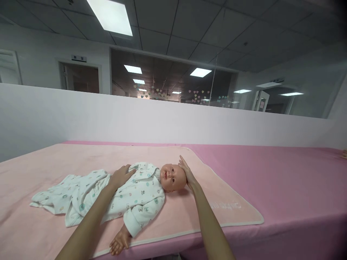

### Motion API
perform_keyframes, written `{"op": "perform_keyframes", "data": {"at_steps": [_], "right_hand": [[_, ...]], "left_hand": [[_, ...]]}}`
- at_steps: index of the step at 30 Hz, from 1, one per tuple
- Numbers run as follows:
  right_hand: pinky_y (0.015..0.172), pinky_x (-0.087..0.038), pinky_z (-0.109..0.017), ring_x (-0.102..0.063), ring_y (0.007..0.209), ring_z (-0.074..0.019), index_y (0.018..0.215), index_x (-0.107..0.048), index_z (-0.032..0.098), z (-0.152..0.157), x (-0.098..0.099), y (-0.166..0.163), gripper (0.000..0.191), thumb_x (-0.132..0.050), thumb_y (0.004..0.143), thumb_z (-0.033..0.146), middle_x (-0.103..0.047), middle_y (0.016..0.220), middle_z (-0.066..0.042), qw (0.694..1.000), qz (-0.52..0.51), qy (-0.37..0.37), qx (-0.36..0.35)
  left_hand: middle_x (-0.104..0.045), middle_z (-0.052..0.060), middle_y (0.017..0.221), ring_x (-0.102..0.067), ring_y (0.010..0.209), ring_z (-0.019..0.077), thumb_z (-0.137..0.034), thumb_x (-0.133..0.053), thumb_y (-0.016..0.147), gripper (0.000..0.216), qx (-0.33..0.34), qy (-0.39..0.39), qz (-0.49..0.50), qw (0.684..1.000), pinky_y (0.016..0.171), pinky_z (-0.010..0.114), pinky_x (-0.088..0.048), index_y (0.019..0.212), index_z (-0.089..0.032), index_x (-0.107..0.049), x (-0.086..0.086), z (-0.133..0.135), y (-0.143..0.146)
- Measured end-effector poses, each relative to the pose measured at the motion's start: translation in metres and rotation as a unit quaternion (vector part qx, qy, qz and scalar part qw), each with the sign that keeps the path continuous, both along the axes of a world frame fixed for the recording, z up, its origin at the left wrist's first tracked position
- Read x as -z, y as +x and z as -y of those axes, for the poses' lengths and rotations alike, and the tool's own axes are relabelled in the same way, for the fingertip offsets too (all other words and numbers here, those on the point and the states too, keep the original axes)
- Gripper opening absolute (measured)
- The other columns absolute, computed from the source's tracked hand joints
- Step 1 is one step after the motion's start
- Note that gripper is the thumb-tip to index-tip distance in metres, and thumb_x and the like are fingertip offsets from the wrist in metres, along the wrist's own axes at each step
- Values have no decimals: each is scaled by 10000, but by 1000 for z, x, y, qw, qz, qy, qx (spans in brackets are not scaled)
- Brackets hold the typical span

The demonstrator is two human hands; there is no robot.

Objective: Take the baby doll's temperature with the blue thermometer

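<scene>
A baby doll (141,196) in a white patterned sleepsuit lies on its back on a pale pink blanket (225,206), head toward the right. My left hand (121,176) rests flat on the doll's chest, fingers spread. My right hand (186,173) cups the top of the doll's bare head (172,177), fingers extended upward. One doll arm (119,243) hangs near the front edge of the blanket. The suit's legs trail loose toward the left.
The blanket lies on a long table covered with a darker pink cloth (284,180). A white partition wall (162,119) runs behind the table, with glass office windows above it. The table's front edge is close to me.
</scene>
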State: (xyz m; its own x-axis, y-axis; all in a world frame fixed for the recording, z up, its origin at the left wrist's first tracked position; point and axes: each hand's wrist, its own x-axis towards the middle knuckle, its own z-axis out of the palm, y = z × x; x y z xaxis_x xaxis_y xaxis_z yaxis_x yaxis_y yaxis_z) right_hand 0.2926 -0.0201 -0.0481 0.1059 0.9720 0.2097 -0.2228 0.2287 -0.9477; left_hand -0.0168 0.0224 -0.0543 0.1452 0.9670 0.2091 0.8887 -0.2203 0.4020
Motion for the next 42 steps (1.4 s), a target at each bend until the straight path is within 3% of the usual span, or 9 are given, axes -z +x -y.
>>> {"op": "perform_keyframes", "data": {"at_steps": [5,9,42], "right_hand": [[958,-337,-342,-494,1075,-225,972,-647,224,-1,-1,1,372,-613,634,375,-599,1083,-27,999,38,15,-19],[931,-354,-327,-523,1025,-228,824,-686,192,-3,0,2,267,-593,639,362,-638,1003,-35,998,60,34,-12],[905,-377,-329,-527,1009,-232,815,-679,192,-7,6,3,266,-593,632,365,-639,988,-31,999,42,33,-5]], "left_hand": [[-521,102,1197,-513,1031,293,-616,-236,749,612,10,8,9,1000,804,371,-392,1154,-215,-457,3,-3,-2],[-535,101,1172,-519,1015,293,-616,-236,748,610,11,9,8,1000,808,380,-391,1154,-215,-453,4,-4,-2],[-551,106,1143,-530,988,300,-603,-243,751,591,8,15,12,1000,773,381,-400,1138,-213,-464,2,-1,-1]]}}
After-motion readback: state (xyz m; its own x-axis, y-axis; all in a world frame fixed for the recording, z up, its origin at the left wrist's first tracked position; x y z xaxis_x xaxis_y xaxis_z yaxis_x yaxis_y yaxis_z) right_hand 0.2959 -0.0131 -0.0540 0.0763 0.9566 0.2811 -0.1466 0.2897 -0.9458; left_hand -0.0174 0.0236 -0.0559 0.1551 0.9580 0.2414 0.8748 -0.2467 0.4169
